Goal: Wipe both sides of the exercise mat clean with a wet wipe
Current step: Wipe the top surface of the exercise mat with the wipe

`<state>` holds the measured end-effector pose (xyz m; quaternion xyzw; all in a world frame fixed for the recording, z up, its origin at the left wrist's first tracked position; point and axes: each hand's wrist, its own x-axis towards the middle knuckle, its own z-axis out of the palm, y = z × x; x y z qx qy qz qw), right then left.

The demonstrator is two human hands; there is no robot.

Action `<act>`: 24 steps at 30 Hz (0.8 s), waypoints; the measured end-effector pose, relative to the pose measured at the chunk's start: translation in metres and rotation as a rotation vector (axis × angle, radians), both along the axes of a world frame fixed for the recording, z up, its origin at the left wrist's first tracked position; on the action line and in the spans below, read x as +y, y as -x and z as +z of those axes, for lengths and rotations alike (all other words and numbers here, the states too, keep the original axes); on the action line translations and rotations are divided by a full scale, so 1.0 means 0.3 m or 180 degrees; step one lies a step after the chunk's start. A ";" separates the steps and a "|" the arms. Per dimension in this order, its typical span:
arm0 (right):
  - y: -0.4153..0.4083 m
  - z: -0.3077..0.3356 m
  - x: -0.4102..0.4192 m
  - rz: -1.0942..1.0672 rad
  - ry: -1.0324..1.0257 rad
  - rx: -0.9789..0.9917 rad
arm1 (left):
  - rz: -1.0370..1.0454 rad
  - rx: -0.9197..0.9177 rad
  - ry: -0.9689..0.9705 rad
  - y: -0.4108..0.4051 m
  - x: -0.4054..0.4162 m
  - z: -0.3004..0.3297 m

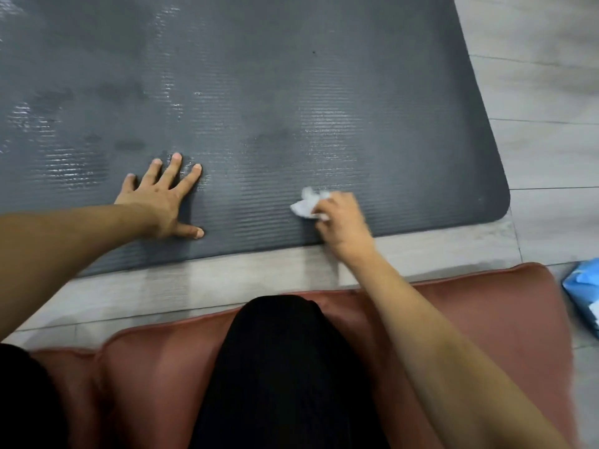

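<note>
A dark grey ribbed exercise mat (275,92) lies flat on the floor and fills the upper part of the view, with shiny wet streaks across it. My left hand (162,197) presses flat on the mat near its front edge, fingers spread. To its right, my right hand (340,218) grips a crumpled white wet wipe (308,204) against the mat close to the front edge; this hand is blurred.
A pink cushion (486,319) lies under my knees (278,367) on the pale wood-look floor (551,92). A blue wipe packet (583,290) sits at the right edge. The mat's rounded right corner (499,205) is near.
</note>
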<state>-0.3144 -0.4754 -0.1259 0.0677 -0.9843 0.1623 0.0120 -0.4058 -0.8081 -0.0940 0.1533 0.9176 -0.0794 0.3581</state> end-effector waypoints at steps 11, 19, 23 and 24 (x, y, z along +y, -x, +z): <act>-0.005 0.024 -0.369 -0.0114 0.0744 -0.0935 | 0.0044 0.0002 -0.0024 -0.003 0.002 -0.003; -0.064 -0.005 0.131 -0.0868 0.0172 -0.0441 | 0.0030 0.0023 -0.0041 -0.004 -0.006 -0.015; -0.118 0.000 0.409 -0.2585 -0.0430 -0.0344 | 0.0011 0.0023 -0.0022 0.002 -0.011 -0.030; -0.116 0.005 0.386 -0.2680 -0.0400 -0.0335 | 0.0015 0.0018 -0.0032 0.002 -0.013 -0.033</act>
